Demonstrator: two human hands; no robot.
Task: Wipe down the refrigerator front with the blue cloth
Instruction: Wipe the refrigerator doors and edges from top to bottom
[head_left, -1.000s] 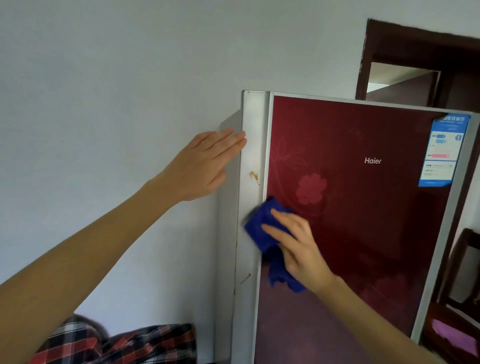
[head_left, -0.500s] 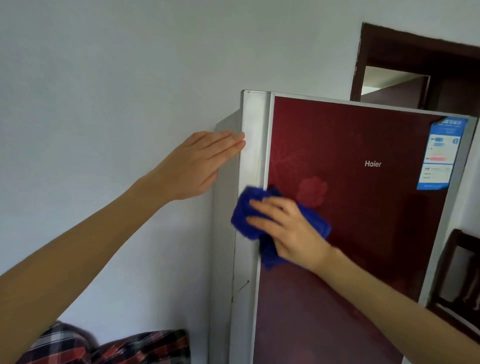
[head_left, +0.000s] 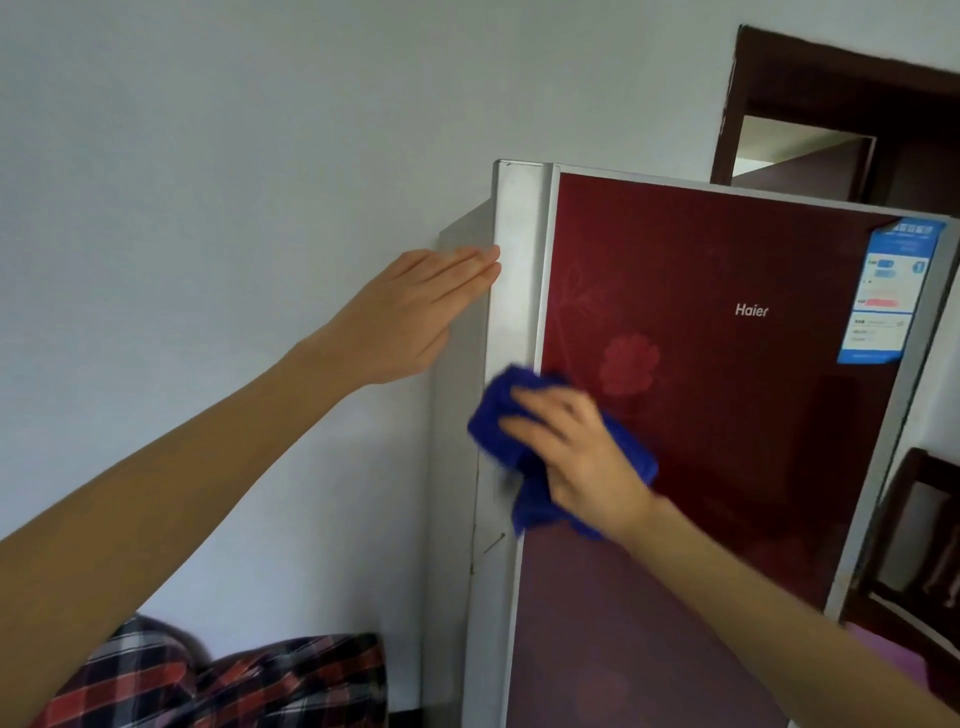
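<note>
The refrigerator (head_left: 727, 415) has a dark red glossy door with a flower pattern and a silver frame. A bunched blue cloth (head_left: 498, 431) lies against the door's left edge, over the silver strip and the red panel. My right hand (head_left: 576, 452) presses the cloth flat to the door with spread fingers. My left hand (head_left: 415, 317) rests flat, fingers straight, on the fridge's grey left side near the top corner.
A blue and white label (head_left: 888, 296) sticks to the door's upper right. A white wall is on the left, a dark wooden door frame (head_left: 810, 104) behind the fridge, dark wooden furniture (head_left: 914, 545) at right. Plaid fabric (head_left: 234, 680) lies at bottom left.
My right hand and the cloth have moved from lower on the silver strip up and to the right onto the red panel. The small brown stain on the strip is no longer visible. My left hand has stayed put.
</note>
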